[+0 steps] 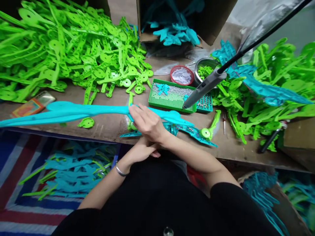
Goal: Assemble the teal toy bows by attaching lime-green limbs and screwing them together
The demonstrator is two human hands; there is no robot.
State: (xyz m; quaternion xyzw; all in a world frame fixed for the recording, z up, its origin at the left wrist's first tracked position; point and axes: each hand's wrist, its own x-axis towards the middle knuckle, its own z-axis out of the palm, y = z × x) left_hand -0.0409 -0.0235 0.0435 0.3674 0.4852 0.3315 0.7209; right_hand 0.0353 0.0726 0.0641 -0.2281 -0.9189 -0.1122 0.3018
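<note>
Head view — right hand [149,123] clasping blue piece [105,110], left hand [140,150] grip unclear — grey tool [203,88] over tray [169,107], green heap [83,49] beyond.

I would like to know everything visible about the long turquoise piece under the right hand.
The long turquoise piece looks like smooth plastic. It is slender, with a rounded bulge toward each end and a lengthwise crease on its left part. It extends sideways above the worktable, reaching the picture's left edge. The right hand lies across its middle, hiding part of it. Its right end overlaps an open turquoise part in view; contact is unclear.
</note>
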